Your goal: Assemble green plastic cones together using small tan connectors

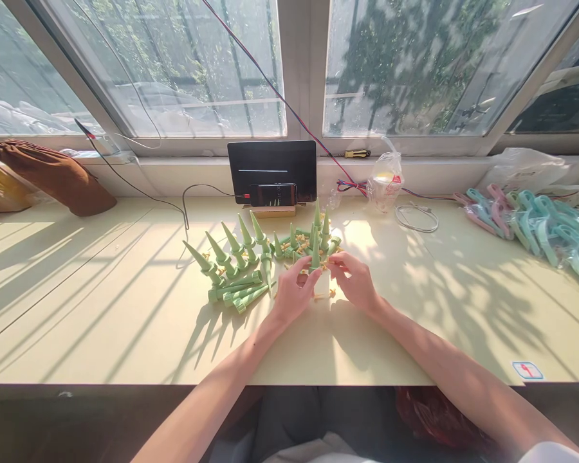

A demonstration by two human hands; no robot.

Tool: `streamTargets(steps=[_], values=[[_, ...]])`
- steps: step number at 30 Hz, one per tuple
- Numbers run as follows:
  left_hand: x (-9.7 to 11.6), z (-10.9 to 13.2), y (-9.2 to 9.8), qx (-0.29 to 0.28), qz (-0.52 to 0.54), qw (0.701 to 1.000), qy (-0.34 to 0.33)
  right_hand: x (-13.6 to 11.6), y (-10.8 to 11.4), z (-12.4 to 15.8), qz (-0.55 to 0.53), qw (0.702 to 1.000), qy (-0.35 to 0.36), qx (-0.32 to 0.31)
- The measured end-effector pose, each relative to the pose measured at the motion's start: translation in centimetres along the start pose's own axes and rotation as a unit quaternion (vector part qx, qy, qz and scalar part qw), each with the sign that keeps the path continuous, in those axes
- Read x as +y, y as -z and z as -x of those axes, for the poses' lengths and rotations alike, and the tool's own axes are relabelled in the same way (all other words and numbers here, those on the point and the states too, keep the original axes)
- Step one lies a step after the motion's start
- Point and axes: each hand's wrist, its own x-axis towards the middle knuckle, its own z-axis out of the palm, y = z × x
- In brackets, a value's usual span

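Observation:
My left hand (294, 288) is closed around the lower part of an upright green plastic spike (315, 249). Close beside it, my right hand (354, 278) pinches at the spike's base, its fingertips at a tiny yellow-orange piece (324, 264). Which hand bears the spike's weight I cannot tell. A pale block-like thing (322, 284) shows below the fingers. To the left, several green spikes stand in a slanted row (231, 241), and several more lie flat (238, 292) in front of them. Small yellow-orange pieces are scattered among further spikes behind my hands.
A black tablet (272, 157) and a phone (273, 194) lean by the window. A cable coil (416, 218) and a plastic-wrapped cup (385, 180) sit at the right back. Bagged pastel clips (535, 218) lie far right, a brown bag (72, 183) far left.

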Motion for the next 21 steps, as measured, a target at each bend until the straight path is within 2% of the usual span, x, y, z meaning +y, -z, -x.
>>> streamTargets(steps=[21], values=[[-0.96, 0.04, -0.11, -0.008, 0.017, 1.0, 0.025, 0.88, 0.17, 0.45, 0.059, 0.997, -0.038, -0.031]])
